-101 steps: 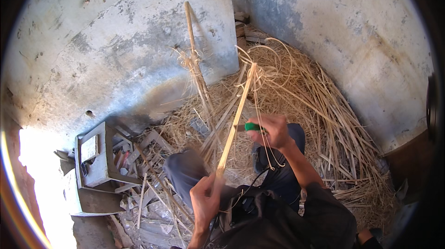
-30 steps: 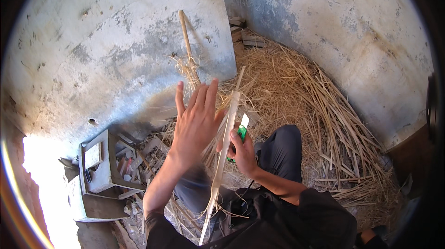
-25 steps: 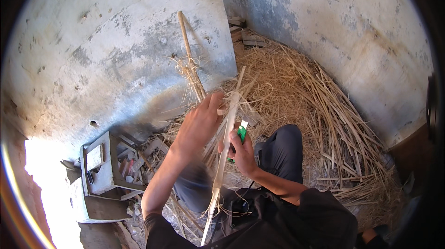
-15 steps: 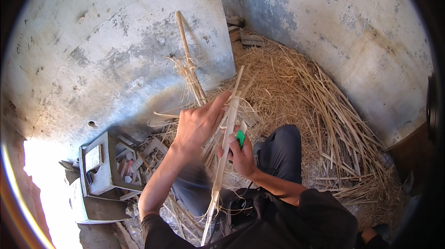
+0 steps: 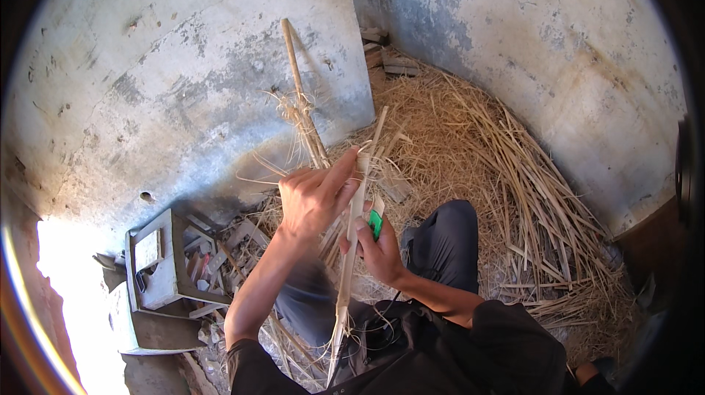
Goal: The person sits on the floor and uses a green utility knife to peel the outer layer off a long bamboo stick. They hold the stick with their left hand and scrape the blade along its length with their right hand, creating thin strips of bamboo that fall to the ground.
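A long, pale split-cane strip [image 5: 351, 237] runs from my lap up between my hands, its far end pointing at the straw heap. My left hand [image 5: 312, 196] is closed at the strip's upper part, with thin curled fibres by the fingertips. Below and to the right, my right hand [image 5: 380, 252] grips a green-handled knife [image 5: 376, 224], its pale blade partly visible above the handle. The right thumb presses along the strip's side. My left fingers are partly hidden behind the hand.
A stick [image 5: 294, 64] wrapped in loose fibres leans against the worn wall [image 5: 198, 79]. Straw and shavings [image 5: 455, 145] cover the floor ahead, with long cane strips [image 5: 543, 196] along the right wall. A wooden box frame [image 5: 165, 299] with scraps lies at left.
My left hand has shifted slightly down and left. The knife in my right hand has moved a little left and its handle has turned. The strip has tilted slightly more upright.
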